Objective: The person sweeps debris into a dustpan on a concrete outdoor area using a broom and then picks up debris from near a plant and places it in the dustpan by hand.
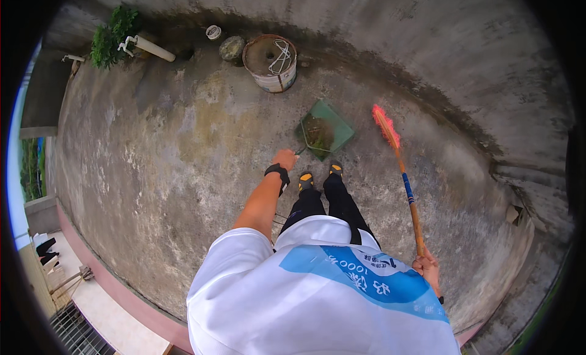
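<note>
My left hand [284,160] is closed around the thin handle of a green dustpan [341,128], held low in front of my feet with a heap of dark, greenish-brown debris [318,134] inside. On my right side, my right hand [425,263] grips a long wooden broom pole [412,216] with blue bands and a red bristled head [386,124]. That head is out to the right of the dustpan, apart from it. My shoes [306,180] stand just below the dustpan.
A weathered concrete wall [445,56] runs along the back and right. Near it stand a round bucket-like container [270,80] with a cord on top, a stone [232,49], white pipes [155,49] and a plant [113,38]. A pink-sided ledge [85,251] borders the left.
</note>
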Available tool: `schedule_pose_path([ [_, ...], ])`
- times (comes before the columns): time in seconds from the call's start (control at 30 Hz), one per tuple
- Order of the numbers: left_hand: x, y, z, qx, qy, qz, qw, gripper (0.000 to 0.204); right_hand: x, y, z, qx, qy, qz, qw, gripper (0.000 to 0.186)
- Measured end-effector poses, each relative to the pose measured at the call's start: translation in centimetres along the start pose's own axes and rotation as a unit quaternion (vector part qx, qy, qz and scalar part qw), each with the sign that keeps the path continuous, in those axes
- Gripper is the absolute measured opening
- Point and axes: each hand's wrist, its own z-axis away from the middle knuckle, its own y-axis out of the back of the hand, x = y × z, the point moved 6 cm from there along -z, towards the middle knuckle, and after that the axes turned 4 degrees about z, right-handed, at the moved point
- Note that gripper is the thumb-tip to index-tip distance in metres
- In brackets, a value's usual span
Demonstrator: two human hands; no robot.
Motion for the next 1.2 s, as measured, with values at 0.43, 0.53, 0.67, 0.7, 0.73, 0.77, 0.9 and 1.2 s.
schedule_pose_path([
  [0.43, -5.4, 10.5, 14.5, 0.168, 0.161, 0.222, 0.947, 0.04, -8.8, 0.1, -3.9, -0.11, 0.166, 0.358, 0.912, 0.059],
  [0.53, -7.6, 11.1, 19.2, 0.225, 0.207, 0.231, 0.924, 0.041, -12.0, -3.0, -3.8, -0.17, 0.129, 0.402, 0.89, 0.06],
  [0.67, -12.1, 10.8, 27.0, 0.353, 0.276, 0.246, 0.859, 0.046, -14.9, -9.1, -4.1, -0.264, 0.071, 0.469, 0.84, 0.06],
  [0.7, -13.5, 10.1, 28.8, 0.366, 0.287, 0.252, 0.849, 0.046, -15.3, -10.9, -4.3, -0.287, 0.068, 0.483, 0.824, 0.059],
  [0.73, -14.6, 9.7, 30.6, 0.39, 0.321, 0.25, 0.826, 0.05, -15.6, -12.7, -4.4, -0.307, 0.066, 0.496, 0.809, 0.059],
  [0.77, -15.5, 9.5, 32.2, 0.412, 0.353, 0.247, 0.803, 0.055, -15.5, -14.5, -4.7, -0.325, 0.023, 0.468, 0.821, 0.057],
  [0.9, -18.4, 9.2, 37.8, 0.448, 0.413, 0.281, 0.741, 0.054, -14.3, -24.0, -3.9, -0.405, -0.005, 0.477, 0.78, 0.049],
  [1.2, -26.5, 8.6, 42.9, 0.483, 0.457, 0.453, 0.594, 0.049, -8.1, -45.1, -1.2, -0.423, 0.01, 0.485, 0.765, 0.005],
])
